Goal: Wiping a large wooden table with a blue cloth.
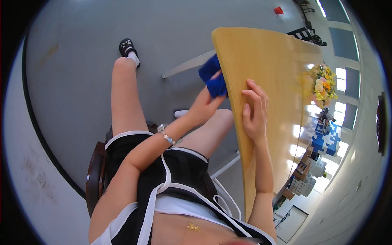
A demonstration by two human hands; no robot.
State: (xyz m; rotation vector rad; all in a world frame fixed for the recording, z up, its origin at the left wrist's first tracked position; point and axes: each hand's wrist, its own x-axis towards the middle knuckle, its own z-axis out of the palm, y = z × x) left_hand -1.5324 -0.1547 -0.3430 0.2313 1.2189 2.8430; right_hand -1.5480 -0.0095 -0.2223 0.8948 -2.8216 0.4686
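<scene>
A blue cloth (216,87) is gripped in my left hand (202,107), its folds bunched about the fingers. The cloth lies against the side edge of a light wood-grain table (263,52), and part of it is hidden behind that edge. My fingertips on that side are partly covered by the cloth. Over the tabletop, close to the same edge, my right hand (256,118) has its fingers slightly bent and apart, with nothing in them. Whether its fingers press on the surface I cannot tell.
White metal table legs (190,63) slant out below the tabletop. A flower arrangement (323,85) stands towards the table's far side. I sit in a dark wooden armchair (96,177). Farther off are a red bucket-like object (278,10), stacked boxes (301,185) and a person (329,118).
</scene>
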